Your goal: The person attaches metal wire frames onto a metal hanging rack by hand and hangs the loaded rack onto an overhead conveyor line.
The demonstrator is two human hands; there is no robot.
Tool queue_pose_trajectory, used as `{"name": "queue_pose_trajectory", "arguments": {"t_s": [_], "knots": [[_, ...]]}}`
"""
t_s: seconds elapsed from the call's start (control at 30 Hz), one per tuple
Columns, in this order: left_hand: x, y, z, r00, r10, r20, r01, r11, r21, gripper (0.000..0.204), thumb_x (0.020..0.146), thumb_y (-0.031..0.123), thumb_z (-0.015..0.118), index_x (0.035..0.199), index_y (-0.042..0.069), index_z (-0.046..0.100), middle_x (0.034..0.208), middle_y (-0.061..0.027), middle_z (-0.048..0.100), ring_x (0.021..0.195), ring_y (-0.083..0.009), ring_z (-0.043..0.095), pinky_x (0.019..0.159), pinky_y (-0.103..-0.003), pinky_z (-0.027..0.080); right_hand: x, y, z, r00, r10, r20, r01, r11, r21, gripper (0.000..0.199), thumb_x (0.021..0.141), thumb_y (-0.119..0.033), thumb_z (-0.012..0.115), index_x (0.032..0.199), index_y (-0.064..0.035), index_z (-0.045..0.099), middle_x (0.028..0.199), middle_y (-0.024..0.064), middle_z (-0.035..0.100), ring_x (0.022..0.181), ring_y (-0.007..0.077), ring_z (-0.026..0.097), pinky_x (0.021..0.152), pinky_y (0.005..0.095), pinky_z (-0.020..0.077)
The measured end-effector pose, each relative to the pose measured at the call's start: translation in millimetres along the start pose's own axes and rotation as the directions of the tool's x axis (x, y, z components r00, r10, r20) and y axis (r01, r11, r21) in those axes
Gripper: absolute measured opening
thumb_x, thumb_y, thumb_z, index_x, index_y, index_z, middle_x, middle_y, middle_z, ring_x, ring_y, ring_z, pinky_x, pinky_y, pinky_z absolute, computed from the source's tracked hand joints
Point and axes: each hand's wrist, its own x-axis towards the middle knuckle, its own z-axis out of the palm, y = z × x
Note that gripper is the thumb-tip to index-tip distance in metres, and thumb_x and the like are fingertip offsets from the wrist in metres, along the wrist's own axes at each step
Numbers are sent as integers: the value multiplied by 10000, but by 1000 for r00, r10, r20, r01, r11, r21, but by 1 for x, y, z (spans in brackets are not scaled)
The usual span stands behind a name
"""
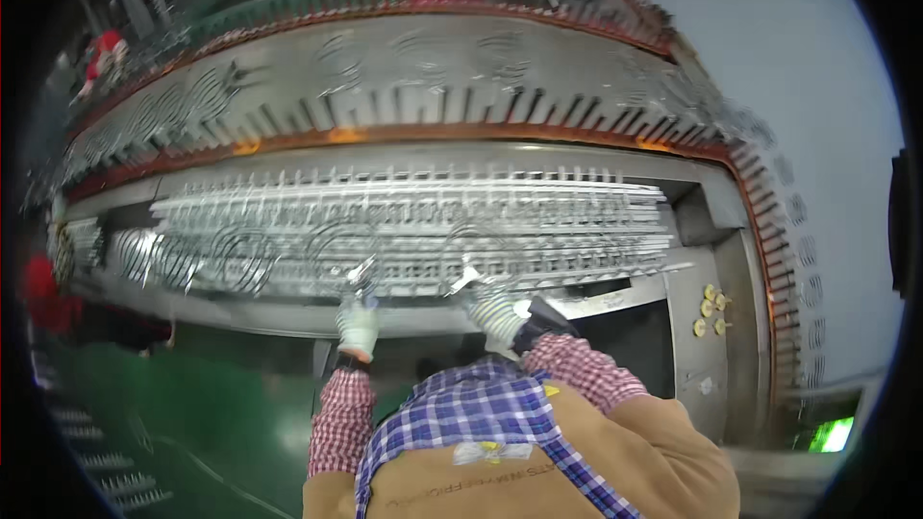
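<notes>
My left hand (359,327), in a pale work glove, reaches to the near side of a long metal rack (538,274). Its fingers look closed around a shiny metal piece (361,272) beside a thin coiled metal ring (341,248). To the right of it, my right hand (493,313), in a striped glove, appears closed on a bright metal piece (467,277). Another coiled ring (476,242) lies just beyond that hand. Glare and blur hide the exact finger contacts and how these pieces join the rings.
More metal coils (242,259) stand along the rack's left. Behind it runs a conveyor (385,135) with an orange-brown edge and dark slots, carrying further coils (420,56). Small yellow round parts (709,308) sit on the right ledge. A co-worker's red sleeve (43,293) shows at left.
</notes>
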Motion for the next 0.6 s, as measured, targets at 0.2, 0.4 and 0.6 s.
{"name": "queue_pose_trajectory", "arguments": {"t_s": [0.2,0.4,0.6], "knots": [[3,5,-5,979,-86,183,66,992,112,555,771,114,441,1286,57,242,1203,-243,371,1062,-400,397,852,-445,372,2,37,43,984,-161,72,173,960,-220,340,775,-172,412,1090,-84,506,901,163,579,729,297,565,590,373,467],[5,3,17,952,-272,140,298,929,-220,449,784,71,434,1221,27,348,1129,-179,435,1032,-301,428,874,-378,361,-26,70,-50,834,-110,541,-398,561,726,375,856,-295,438,1088,-4,478,940,113,583,760,178,562,694,302,467],[35,8,34,759,-577,301,283,-124,-951,155,799,7,440,945,46,478,863,-29,482,773,-122,444,662,-232,391,-44,237,-143,904,414,105,-335,535,776,443,841,-344,457,1121,-1,459,936,124,589,764,168,574,643,274,477]]}}
